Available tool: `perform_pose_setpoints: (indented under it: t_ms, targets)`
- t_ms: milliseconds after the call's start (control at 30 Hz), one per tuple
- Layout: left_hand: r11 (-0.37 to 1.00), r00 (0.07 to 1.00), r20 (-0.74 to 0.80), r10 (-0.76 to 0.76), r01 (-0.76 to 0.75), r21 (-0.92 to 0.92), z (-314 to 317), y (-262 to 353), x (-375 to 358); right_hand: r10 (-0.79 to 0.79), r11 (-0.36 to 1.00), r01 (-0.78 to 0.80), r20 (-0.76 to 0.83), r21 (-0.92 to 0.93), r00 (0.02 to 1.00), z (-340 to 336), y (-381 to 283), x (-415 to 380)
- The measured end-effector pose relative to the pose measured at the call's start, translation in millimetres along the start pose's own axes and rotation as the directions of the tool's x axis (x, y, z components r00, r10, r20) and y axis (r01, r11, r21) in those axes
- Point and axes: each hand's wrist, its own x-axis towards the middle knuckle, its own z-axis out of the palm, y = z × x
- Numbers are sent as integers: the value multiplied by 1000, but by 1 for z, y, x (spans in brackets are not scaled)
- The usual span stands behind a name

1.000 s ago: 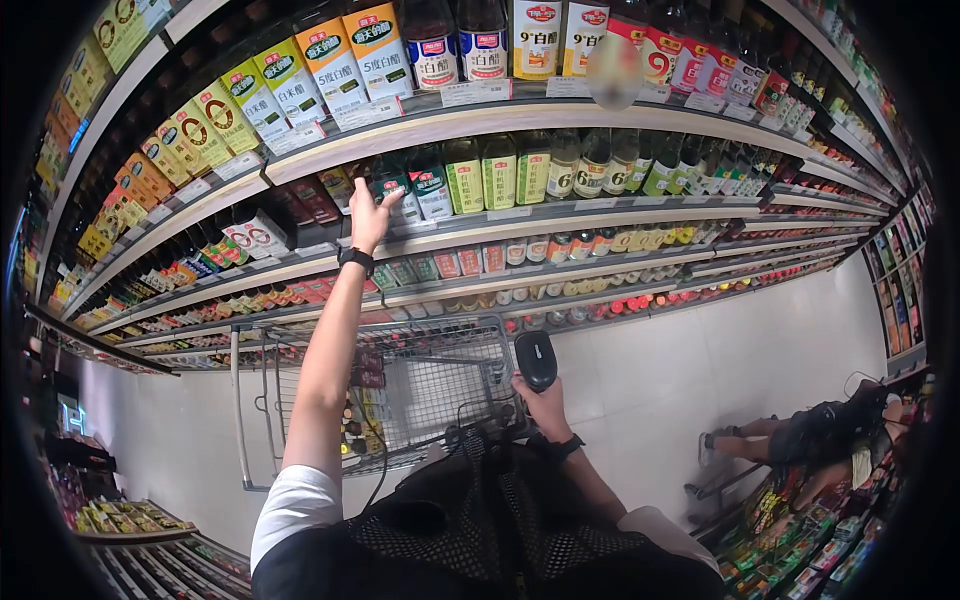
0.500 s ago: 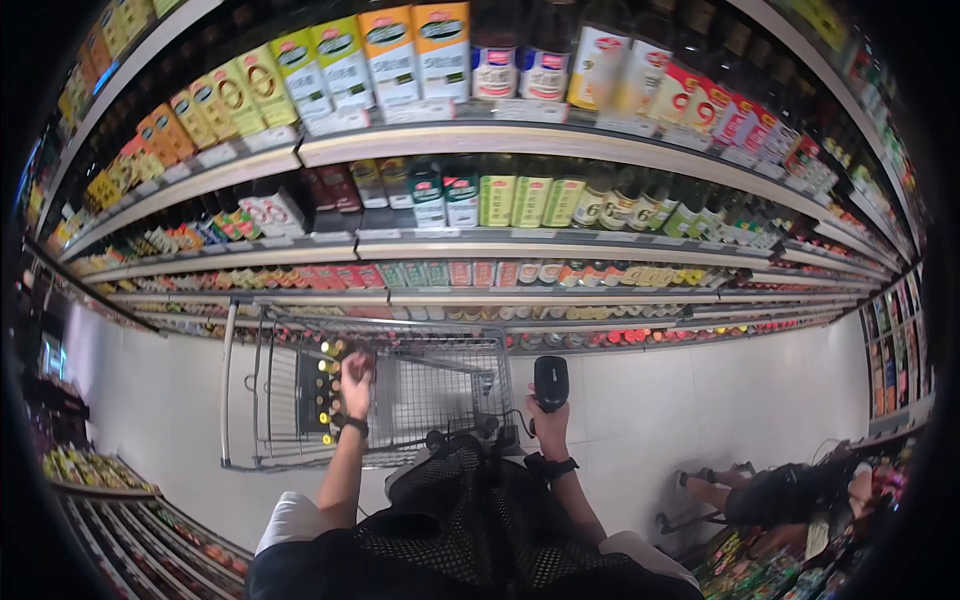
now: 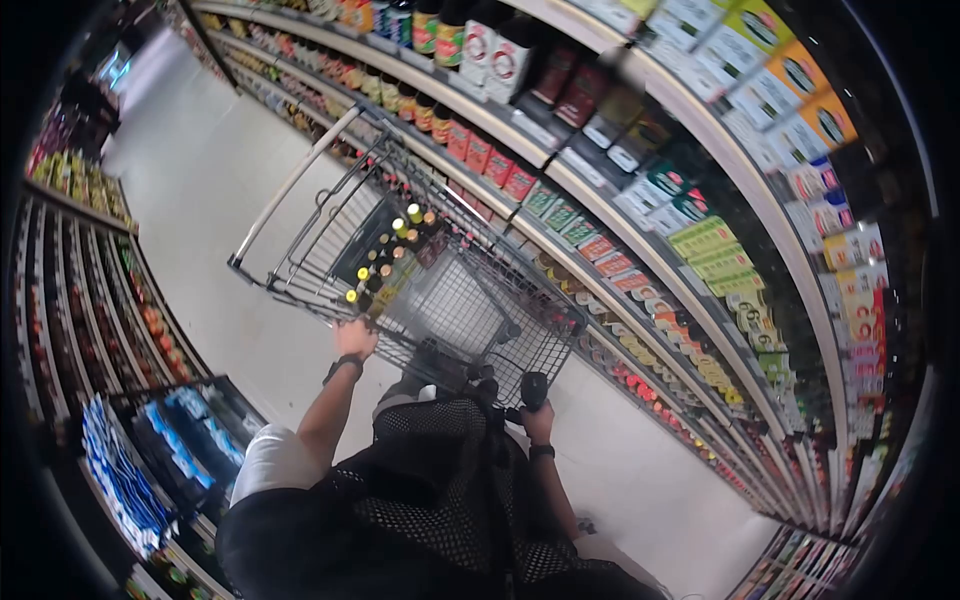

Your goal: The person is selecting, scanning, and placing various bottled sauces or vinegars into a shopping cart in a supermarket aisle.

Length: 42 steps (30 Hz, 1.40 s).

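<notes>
- Grip of the right hand (image 3: 537, 425) closed around a black handheld device (image 3: 535, 388), rounded, near the cart (image 3: 455, 300).
- Left hand (image 3: 355, 340) at the cart's near rim; cannot tell whether closed.
- Grey wire cart; bottles (image 3: 385, 265) inside, yellow and orange caps.
- Shelved white boxes (image 3: 508, 62): red rings, small print unreadable.

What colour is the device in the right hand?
The device is black, clearest in the head view.
</notes>
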Motion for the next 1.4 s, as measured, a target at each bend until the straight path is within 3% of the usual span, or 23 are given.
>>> perform_pose_setpoints:
  t_ms: [33, 100, 133, 167, 233, 267, 300, 367, 467, 567, 633, 667, 733, 800, 900, 933, 967, 1033, 1233, 1267, 1400]
  targets:
    - [997, 1000, 1, -2, 2, 82, 1, 0, 2, -3, 1000, 3, 21, -21, 1000, 5, 7, 1]
    - [1000, 998, 65, -13, 13, 5, -3, -2, 9, -125, 983, 135, 82, -123, 989, 15, 16, -1]
    - [996, 997, 74, -2, 8, -93, -5, -5, 17, -90, 980, 104, 88, -169, 992, 23, 20, 1]
    - [982, 996, 83, 14, 2, -189, -6, -8, 24, -166, 949, 181, 79, -259, 983, 27, 18, -2]
    - [850, 964, 255, 78, 69, -523, -10, -15, 55, -152, 938, 189, 145, -291, 978, 30, 11, -4]
    - [773, 917, 388, 94, 178, -609, 0, -21, 76, -94, 940, 142, 167, -309, 982, 33, 11, -5]
    - [784, 932, 335, 136, 105, -611, 8, -22, 93, -91, 944, 136, 159, -300, 983, 32, 6, -6]
    - [871, 923, 185, 338, -232, -433, 10, -10, 123, -86, 942, 129, 148, -311, 985, 34, 5, -7]
    - [914, 959, 181, 216, -133, -383, 8, 24, 149, -109, 898, 127, 66, -421, 992, 45, 25, -7]
    - [946, 974, 173, 146, -86, -311, 30, 33, 174, -56, 918, 37, -37, -394, 998, 51, 2, -17]
    - [973, 990, 118, 72, -44, -225, 44, 28, 175, -112, 925, 83, -58, -370, 992, 55, 3, -25]
    - [959, 978, 193, 80, -23, -282, 74, 9, 186, -119, 924, 90, -56, -371, 991, 54, 6, -28]
    - [957, 985, 164, 55, -5, -290, 98, -2, 180, -117, 927, 83, -72, -366, 991, 58, 11, -30]
    - [929, 981, 194, 1, 71, -363, 100, 2, 172, 35, 946, -68, -109, -318, 993, 61, 10, -34]
    - [911, 954, 285, 99, 28, -411, 105, 3, 186, 89, 963, -131, -184, -235, 979, 66, 5, -36]
    - [954, 964, 259, 50, 31, -298, 110, 9, 191, 128, 951, -178, -200, -254, 971, 68, 3, -36]
    - [974, 929, 371, 14, 71, -214, 80, 26, 182, 134, 949, -182, -197, -256, 971, 69, 2, -37]
    - [995, 920, 388, 53, -14, -103, 80, 36, 183, 115, 951, -165, -196, -261, 974, 71, 1, -36]
    - [992, 945, 322, 59, -19, -127, 111, 32, 191, 165, 947, -216, -217, -237, 962, 74, 2, -38]
    - [993, 942, 329, 61, -24, -115, 107, 34, 190, 27, 939, -117, -271, -325, 962, 74, 0, -38]
    - [993, 947, 300, 113, -97, -70, 104, 30, 184, 40, 934, -129, -264, -332, 964, 75, 4, -39]
